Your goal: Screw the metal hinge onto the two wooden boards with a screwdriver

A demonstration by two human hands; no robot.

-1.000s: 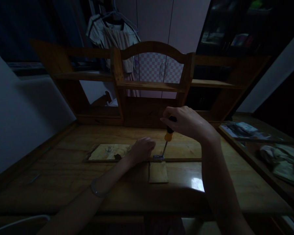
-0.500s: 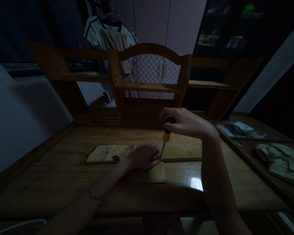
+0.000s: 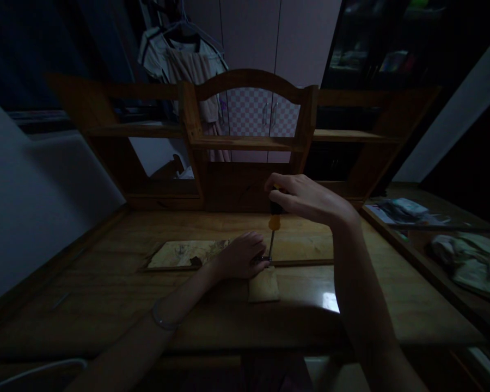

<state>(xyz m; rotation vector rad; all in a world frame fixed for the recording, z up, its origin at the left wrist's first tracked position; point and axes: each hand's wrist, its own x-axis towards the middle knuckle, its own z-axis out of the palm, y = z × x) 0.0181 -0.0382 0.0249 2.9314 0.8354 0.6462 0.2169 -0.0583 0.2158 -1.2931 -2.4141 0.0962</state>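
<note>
My right hand grips the handle of a yellow and black screwdriver, which stands nearly upright with its shaft pointing down. The tip meets a small metal piece that my left hand pinches against the wood. Under my hands a long, thin wooden board lies across the desk. Its left part is worn, with a dark, broken patch. A short wooden piece sits at right angles in front of the board.
A wooden shelf unit rises along the desk's back edge. The desk top has a thin metal item at the left. Crumpled cloth and papers lie to the right.
The screwdriver handle has shifted slightly left and stands more upright, with my right hand's fingers curled further over its top. My left hand still holds the metal piece. The view has shifted slightly.
</note>
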